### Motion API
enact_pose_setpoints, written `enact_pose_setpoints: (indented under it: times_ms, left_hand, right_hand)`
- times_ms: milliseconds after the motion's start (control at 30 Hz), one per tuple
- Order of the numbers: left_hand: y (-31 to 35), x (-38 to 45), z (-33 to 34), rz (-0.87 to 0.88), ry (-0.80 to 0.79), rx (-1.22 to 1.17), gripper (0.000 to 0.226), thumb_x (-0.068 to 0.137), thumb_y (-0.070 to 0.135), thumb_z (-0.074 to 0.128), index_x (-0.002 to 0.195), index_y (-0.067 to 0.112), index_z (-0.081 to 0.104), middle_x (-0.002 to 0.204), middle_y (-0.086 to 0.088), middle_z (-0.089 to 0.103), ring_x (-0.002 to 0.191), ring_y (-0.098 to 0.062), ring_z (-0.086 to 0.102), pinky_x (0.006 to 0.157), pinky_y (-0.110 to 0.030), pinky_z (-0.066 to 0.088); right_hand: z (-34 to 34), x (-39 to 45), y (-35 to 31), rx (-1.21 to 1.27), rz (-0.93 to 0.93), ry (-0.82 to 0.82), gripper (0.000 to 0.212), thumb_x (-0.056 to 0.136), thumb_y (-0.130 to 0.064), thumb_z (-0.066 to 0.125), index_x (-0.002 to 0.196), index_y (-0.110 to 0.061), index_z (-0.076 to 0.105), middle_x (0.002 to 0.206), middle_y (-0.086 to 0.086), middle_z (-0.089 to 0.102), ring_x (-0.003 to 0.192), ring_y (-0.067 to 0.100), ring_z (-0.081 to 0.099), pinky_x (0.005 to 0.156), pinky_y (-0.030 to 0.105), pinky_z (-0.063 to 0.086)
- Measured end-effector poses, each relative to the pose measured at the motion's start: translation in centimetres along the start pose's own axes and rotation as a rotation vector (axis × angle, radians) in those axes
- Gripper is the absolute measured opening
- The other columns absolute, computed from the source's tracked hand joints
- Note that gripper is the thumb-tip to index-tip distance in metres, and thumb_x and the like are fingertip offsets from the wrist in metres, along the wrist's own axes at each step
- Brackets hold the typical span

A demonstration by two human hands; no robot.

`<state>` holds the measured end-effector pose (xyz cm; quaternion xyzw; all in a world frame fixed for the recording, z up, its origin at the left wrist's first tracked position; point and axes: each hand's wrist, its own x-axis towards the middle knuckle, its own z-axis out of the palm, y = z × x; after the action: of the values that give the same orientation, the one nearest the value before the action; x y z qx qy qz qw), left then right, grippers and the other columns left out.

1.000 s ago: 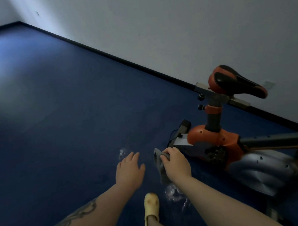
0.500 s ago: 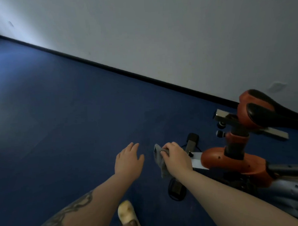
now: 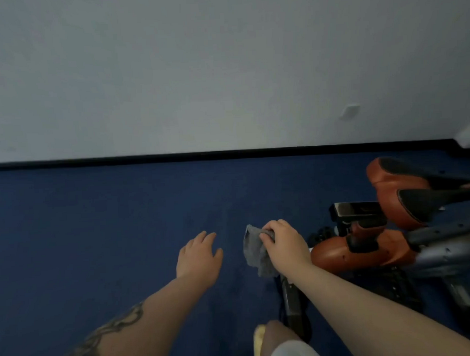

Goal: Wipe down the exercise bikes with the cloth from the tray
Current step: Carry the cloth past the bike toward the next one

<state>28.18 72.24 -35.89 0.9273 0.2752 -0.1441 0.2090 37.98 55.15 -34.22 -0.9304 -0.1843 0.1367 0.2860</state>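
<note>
My right hand (image 3: 285, 245) grips a crumpled grey cloth (image 3: 254, 248), which hangs from the fingers just left of an orange and grey exercise bike (image 3: 347, 251) at the right edge. The bike's orange and black saddle (image 3: 407, 194) sticks out above its frame, and the black base bar (image 3: 293, 307) runs under my right forearm. The cloth is close to the bike's rear end; whether it touches is hidden by my hand. My left hand (image 3: 199, 257) hovers over the floor to the left with fingers spread, holding nothing.
Dark blue carpet (image 3: 96, 224) covers the floor up to a black skirting board (image 3: 200, 155) under a pale grey wall straight ahead. A yellow slipper (image 3: 258, 338) and a knee show at the bottom edge.
The view has swung right and towards the wall, so the skirting now runs level. The bike has shifted to the right edge. Both hands keep their pose, the cloth still held.
</note>
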Motion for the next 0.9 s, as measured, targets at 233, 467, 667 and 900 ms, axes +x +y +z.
enact_pose_setpoints:
  times_ms: [233, 467, 667, 900]
  left_hand:
    - [4.8, 13.8, -4.0, 0.149, -0.065, 0.049, 0.054, 0.099, 0.040, 0.036, 0.150, 0.023, 0.028, 0.160, 0.001, 0.023, 0.144, -0.020, 0.026, 0.118, -0.038, 0.023]
    - [9.2, 25.8, -9.4, 0.250, -0.084, 0.067, 0.053, 0.100, 0.040, 0.037, 0.149, 0.022, 0.031, 0.159, 0.000, 0.025, 0.143, -0.020, 0.028, 0.117, -0.038, 0.025]
    - [13.0, 35.8, -12.9, 0.400, -0.136, 0.139, 0.053, 0.100, 0.041, 0.036, 0.149, 0.022, 0.030, 0.159, 0.000, 0.025, 0.144, -0.020, 0.027, 0.117, -0.037, 0.024]
    - [20.0, 47.1, -15.8, 0.728, -0.191, 0.290, 0.052, 0.100, 0.041, 0.036, 0.148, 0.022, 0.032, 0.157, -0.001, 0.028, 0.141, -0.020, 0.031, 0.116, -0.037, 0.026]
  right_hand:
    - [-0.8, 11.1, 1.6, 0.001, 0.191, 0.078, 0.016, 0.096, -0.032, 0.047, 0.089, -0.022, 0.056, 0.094, -0.007, 0.052, 0.078, 0.012, 0.055, 0.066, 0.033, 0.049]
    - [-3.8, 22.1, 1.8, 0.043, 0.312, 0.174, 0.016, 0.096, -0.033, 0.049, 0.084, -0.023, 0.054, 0.087, -0.009, 0.049, 0.070, 0.009, 0.051, 0.058, 0.027, 0.042]
    - [-6.1, 30.3, 1.5, 0.063, 0.432, 0.273, 0.016, 0.096, -0.033, 0.047, 0.086, -0.023, 0.055, 0.091, -0.007, 0.051, 0.074, 0.010, 0.053, 0.063, 0.030, 0.047]
    - [-8.5, 37.0, 2.0, 0.152, 0.706, 0.525, 0.016, 0.097, -0.033, 0.047, 0.091, -0.022, 0.057, 0.094, -0.007, 0.052, 0.076, 0.010, 0.053, 0.067, 0.031, 0.048]
